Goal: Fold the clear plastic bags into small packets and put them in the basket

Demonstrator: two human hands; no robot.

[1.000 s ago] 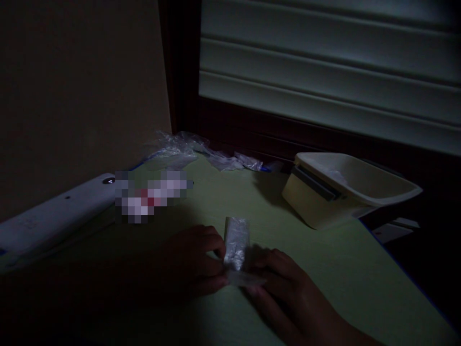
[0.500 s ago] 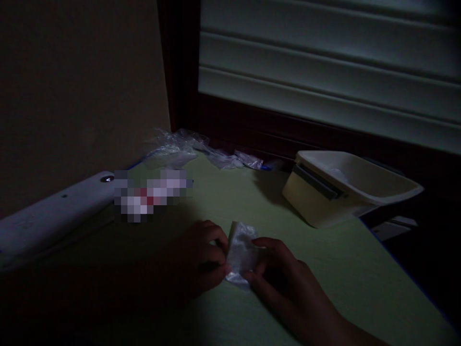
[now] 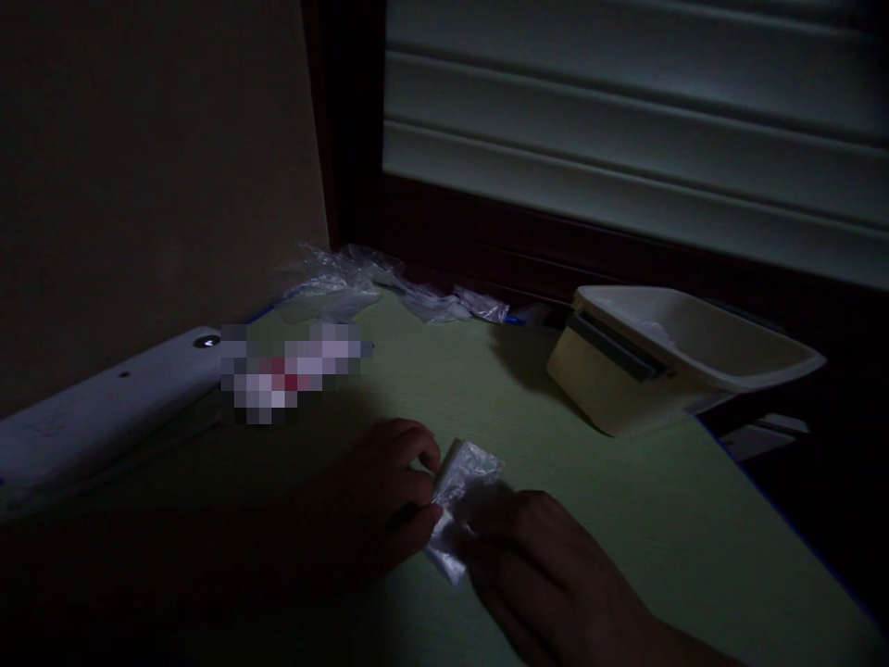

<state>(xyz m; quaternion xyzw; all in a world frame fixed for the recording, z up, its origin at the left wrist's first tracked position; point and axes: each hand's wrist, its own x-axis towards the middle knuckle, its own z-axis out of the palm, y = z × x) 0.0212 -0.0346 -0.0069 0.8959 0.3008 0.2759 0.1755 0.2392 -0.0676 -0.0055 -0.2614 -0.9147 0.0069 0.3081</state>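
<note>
looking light, limp and slippery, the plastic film (image 3: 474,465) sits folded on the bench (image 3: 645,505) — left hand (image 3: 397,486) pinching its left edge, right hand (image 3: 548,565) at its right side, pinch hidden — best held by opposite edges.

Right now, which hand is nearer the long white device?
Left: the left hand is right of the long white device; the right hand is farther right, past the shiny plastic.

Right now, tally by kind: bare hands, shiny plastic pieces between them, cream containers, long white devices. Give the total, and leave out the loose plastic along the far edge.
Left hand and right hand: 2
Shiny plastic piece: 1
Cream container: 1
Long white device: 1
Total: 5
</note>
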